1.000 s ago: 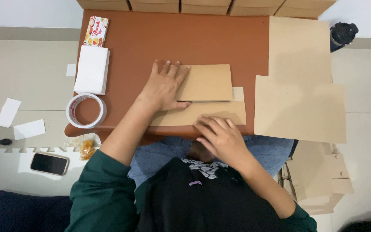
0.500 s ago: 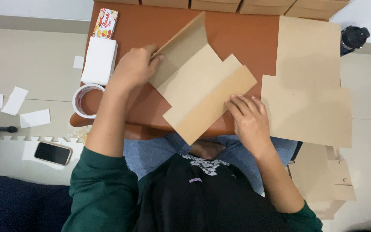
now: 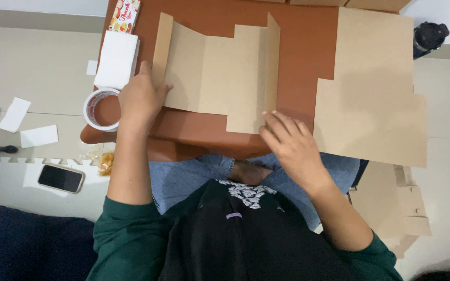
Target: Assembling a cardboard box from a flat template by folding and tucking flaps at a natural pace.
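Half a second ago the flat tan cardboard box blank (image 3: 220, 78) was tilted up off the reddish-brown table (image 3: 298, 57) at a slant; now it lies opened out and squared to the table edge, with its left flap and a narrow right-hand panel standing up from the creases. The left hand (image 3: 140, 99) rests with spread fingers at the blank's lower left corner, thumb touching the card edge, clamped on nothing. The right hand (image 3: 290, 143) is also spread, its fingertips pressing the bottom edge of the long middle panel near the table's front edge. As I judge it, the risk is slip: the blank is pinned only at two low points, so a push could skate it up the smooth table or spring the raised flaps back. It could also nudge the roll of clear packing tape (image 3: 101, 109), which sits just beside the left hand at the table corner. A stack of larger tan cardboard sheets (image 3: 376, 93) lies to the right, just beside the right hand.
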